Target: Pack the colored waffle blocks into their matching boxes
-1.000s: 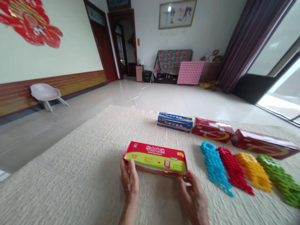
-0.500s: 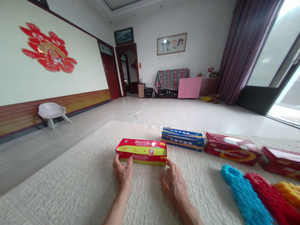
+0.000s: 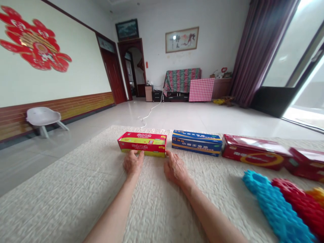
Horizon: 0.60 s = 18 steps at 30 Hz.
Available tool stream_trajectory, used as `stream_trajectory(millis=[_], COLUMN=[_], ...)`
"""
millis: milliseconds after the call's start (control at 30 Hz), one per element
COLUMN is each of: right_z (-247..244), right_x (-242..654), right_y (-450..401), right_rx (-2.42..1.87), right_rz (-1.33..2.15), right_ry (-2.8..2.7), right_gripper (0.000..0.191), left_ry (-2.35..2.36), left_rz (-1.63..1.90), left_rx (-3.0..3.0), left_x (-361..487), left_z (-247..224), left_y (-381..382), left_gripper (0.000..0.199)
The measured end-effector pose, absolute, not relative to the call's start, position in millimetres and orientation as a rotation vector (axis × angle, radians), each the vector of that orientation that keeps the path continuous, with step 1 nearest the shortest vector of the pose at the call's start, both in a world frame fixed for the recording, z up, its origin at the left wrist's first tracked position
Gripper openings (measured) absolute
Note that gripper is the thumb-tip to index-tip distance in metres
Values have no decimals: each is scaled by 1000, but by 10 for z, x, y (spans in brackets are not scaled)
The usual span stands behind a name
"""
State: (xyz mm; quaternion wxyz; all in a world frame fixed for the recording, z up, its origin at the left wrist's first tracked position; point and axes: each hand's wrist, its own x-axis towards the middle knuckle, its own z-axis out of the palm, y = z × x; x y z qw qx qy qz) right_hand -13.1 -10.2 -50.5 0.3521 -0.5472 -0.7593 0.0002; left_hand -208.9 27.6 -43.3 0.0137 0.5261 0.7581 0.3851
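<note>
Counting four long cartons lying in one row on the cream mat (image 3: 76,202): the red-and-yellow box (image 3: 142,144), a blue box (image 3: 196,143), a dark red box (image 3: 255,156) and a second dark red box (image 3: 307,163) running off the right edge. Three plastic mesh strips are lying nearer the person: blue mesh (image 3: 273,206), red mesh (image 3: 301,211), and a sliver of yellow mesh (image 3: 317,195).

Red-and-yellow box is lying flat, long axis running left to right across the view, its right end sitting just beside the blue box, a narrow gap showing between them.

Left hand (image 3: 133,163) is resting palm down, fingers loosely spread, their tips touching the near long face of the box toward its middle. Right hand (image 3: 175,167) is lying palm down, fingers relaxed and slightly apart, the tips reaching the box's near right corner; contact there is unclear. Neither hand is gripping anything. Box is sitting directly beyond both sets of fingertips.
</note>
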Motion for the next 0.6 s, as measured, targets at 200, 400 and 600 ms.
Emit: stream_trajectory(millis=[200,400,600], right_z=[-592,-579,-344], right_x=[-104,-110,145], right_y=[126,137,108], right_rx=[-1371,-1343,-1411], right_rz=[-11,-31,-230], right_ry=[-1918,-1853,-1598], right_gripper=[36,39,36], left_ry=[2233,2131,2114], left_rz=[919,709,674], left_rx=[1977,2212,2285], left_x=[-2051,-2024,-2028], left_z=[-426,-447,-460], left_y=[345,331,356], left_gripper=[27,37,31])
